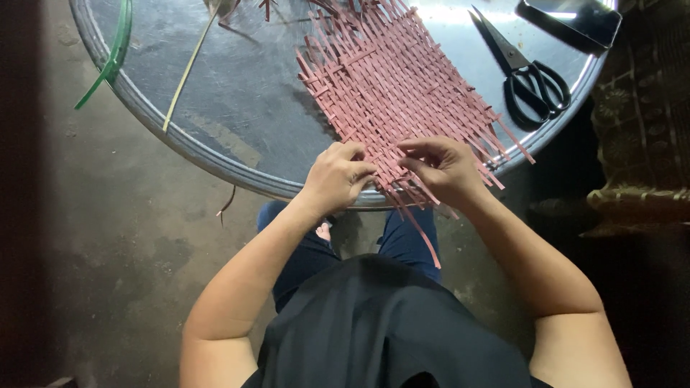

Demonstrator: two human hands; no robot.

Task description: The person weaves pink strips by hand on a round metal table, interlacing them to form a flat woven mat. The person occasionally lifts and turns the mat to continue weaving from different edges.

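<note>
Head view — both hands, left hand (pixel 336 176) and right hand (pixel 442 169), pinching woven pink mat (pixel 399 86) strips.

Round metal surface (pixel 237 108) carries pink woven strip mat (pixel 402 93), black scissors (pixel 528 79), dark phone (pixel 575 18), pale strip (pixel 188 68), green strip (pixel 111 57).

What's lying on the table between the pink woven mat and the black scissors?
Nothing: in the head view, the stretch between the pink woven mat and the black scissors is bare metal tabletop, crossed only by the mat's loose strip ends.
</note>
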